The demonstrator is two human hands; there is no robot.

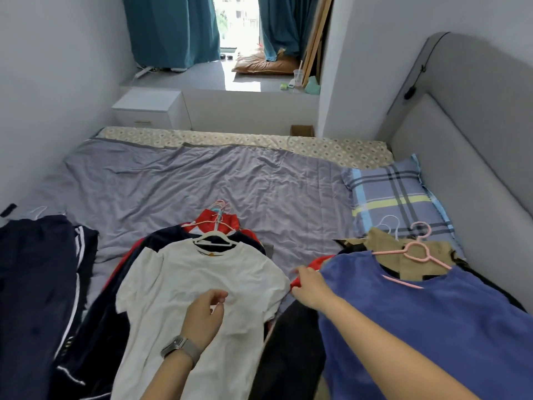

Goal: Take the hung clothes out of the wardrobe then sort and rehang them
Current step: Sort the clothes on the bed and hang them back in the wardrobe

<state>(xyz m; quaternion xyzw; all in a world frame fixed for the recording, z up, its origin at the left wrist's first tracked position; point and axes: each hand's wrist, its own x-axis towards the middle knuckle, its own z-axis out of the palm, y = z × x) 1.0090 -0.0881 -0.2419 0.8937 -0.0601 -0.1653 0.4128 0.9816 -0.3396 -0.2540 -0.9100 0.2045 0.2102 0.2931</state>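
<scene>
A wide bed covered with a crumpled lavender-grey cotton sheet (219,180) carries three heaps of clothes along its near edge. In the middle heap a white short-sleeved T-shirt (184,287) lies on top, still threaded on a white plastic hanger (215,239), with dark navy and red garments (219,222) fanned out underneath it. The left hand (203,317), a grey-strapped wristwatch (180,349) on its wrist, hovers over the chest of this T-shirt with fingers loosely curled and holding nothing. To the right, a blue sleeveless top (432,321) on a pink plastic hanger (415,255) lies over a khaki garment (386,243) and some black ones. The right hand (310,287) reaches to the left edge of that heap and pinches a fold of bright red fabric (313,262) sticking out from beneath the blue top (how much of the red piece lies under it cannot be told). The left heap consists of dark navy trousers with white side stripes (43,298). A checked blue, grey and yellow pillow (395,194) rests against the grey padded headboard (467,157) on the right. Beyond the bed stand a white bedside cabinet (150,108) and teal curtains (173,27) beside a bright window.
</scene>
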